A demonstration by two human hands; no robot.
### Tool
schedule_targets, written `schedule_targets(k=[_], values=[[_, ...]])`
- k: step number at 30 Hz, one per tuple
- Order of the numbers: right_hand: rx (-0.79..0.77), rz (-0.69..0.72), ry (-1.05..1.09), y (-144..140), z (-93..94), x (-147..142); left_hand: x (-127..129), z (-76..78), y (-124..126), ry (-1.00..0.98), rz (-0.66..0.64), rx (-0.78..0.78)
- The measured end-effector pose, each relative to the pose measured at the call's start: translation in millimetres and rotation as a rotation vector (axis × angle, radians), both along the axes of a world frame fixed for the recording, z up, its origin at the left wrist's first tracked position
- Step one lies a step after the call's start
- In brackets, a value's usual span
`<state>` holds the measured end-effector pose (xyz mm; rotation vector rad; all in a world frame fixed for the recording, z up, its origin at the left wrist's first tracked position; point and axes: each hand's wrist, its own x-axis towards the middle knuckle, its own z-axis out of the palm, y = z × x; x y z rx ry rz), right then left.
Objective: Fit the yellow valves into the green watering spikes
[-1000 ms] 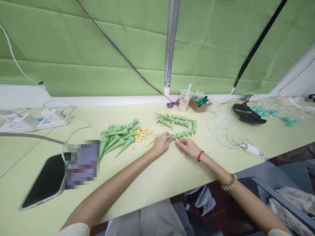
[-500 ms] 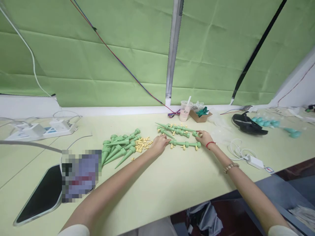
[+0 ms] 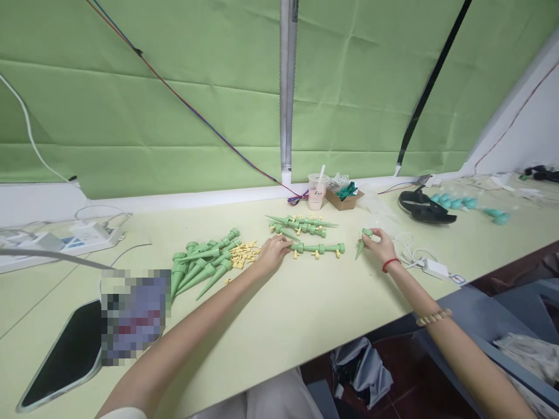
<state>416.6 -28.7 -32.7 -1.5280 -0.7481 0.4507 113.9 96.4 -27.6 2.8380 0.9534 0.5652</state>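
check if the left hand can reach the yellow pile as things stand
Probably yes: the yellow pile lies just beside the left hand, nothing visible between, though that hand appears to hold a green rod.

A: Left hand?
B: Gripping left end of green row, yellow taps along it.
A: Right hand?
B: Pinching green spike, clear of row.
A: Rest of table?
B: Spike pile left, yellow bits beside; cup, cardboard box at back.
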Motion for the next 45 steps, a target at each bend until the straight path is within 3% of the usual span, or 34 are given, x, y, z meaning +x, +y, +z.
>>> schedule_targets(k=[5,10,15,19,23,26,28,31,33,35,38,40,42,45], values=[[0.044,-0.152,0.19,-0.5,-15.4,-14.8,-1.6,1.0,-2.5,-0.024,0.024,-0.055],[-0.024,0.036,0.551,-1.8,-13.7,-29.8,-0.2,0.3,-1.4,-0.039,0.038,-0.075],[-0.103,0.107,0.57,-4.9,-7.1,-38.8,-0.1,-2.4,-0.9,-0.059,0.028,-0.058],[-0.212,0.161,0.403,-3.7,-6.9,-49.6,1.8,-8.0,3.6,-0.093,0.032,-0.062],[-0.318,0.168,-0.017,-1.3,-8.7,-53.4,6.6,-12.5,8.8,-0.119,0.075,-0.039],[-0.322,0.155,-0.351,-2.1,-7.4,-49.8,6.2,-7.8,6.8,-0.11,0.089,-0.012],[-0.327,0.187,-0.44,-4.2,-4.7,-46.5,-1.9,0.7,1.0,-0.118,0.112,0.0],[-0.397,0.246,-0.279,-9.4,-0.4,-42.4,-33.8,17.5,-16.4,-0.146,0.155,0.012],[-0.437,0.262,-0.1,-14.1,1.7,-39.5,-67.8,26.6,-34.5,-0.152,0.206,0.028],[-0.485,0.248,-0.09,-19.1,3.7,-37.2,-106.4,30.4,-56.2,-0.164,0.311,0.068],[-0.538,0.083,-0.495,-23.1,8.5,-44.1,-155.9,25.6,-87.4,-0.128,0.45,0.135],[-0.473,0.013,-0.787,-20.8,13.0,-65.4,-174.1,19.0,-101.3,-0.093,0.518,0.152],[-0.344,0.168,-0.924,-13.8,17.8,-103.8,-178.6,13.9,-107.3,-0.07,0.538,0.121],[-0.207,0.649,-0.992,4.0,23.3,-181.2,-169.6,12.3,-104.8,-0.018,0.58,0.027]])
